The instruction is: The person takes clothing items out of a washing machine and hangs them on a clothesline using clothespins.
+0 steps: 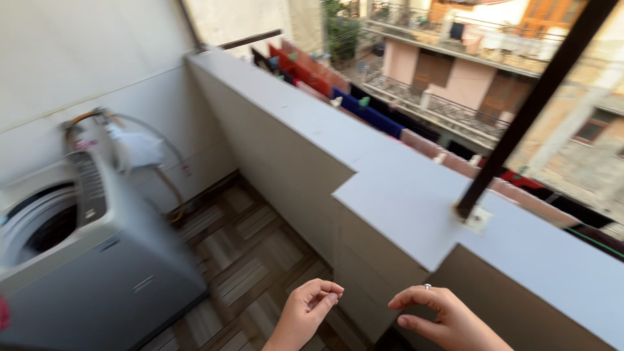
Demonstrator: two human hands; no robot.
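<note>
1. Soft daylight comes from the open right side, over the ledge (pixel 390 188).
2. The buildings (pixel 494 71) outside look bright and washed out.
3. The washing machine (pixel 84 260) is smeared by motion blur.
4. The floor (pixel 253 260) lies in dim shade.

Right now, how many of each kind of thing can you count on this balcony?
Hands: 2, left hand and right hand
Washing machine: 1
Dark pole: 1
Ring: 1
Total: 5
</note>
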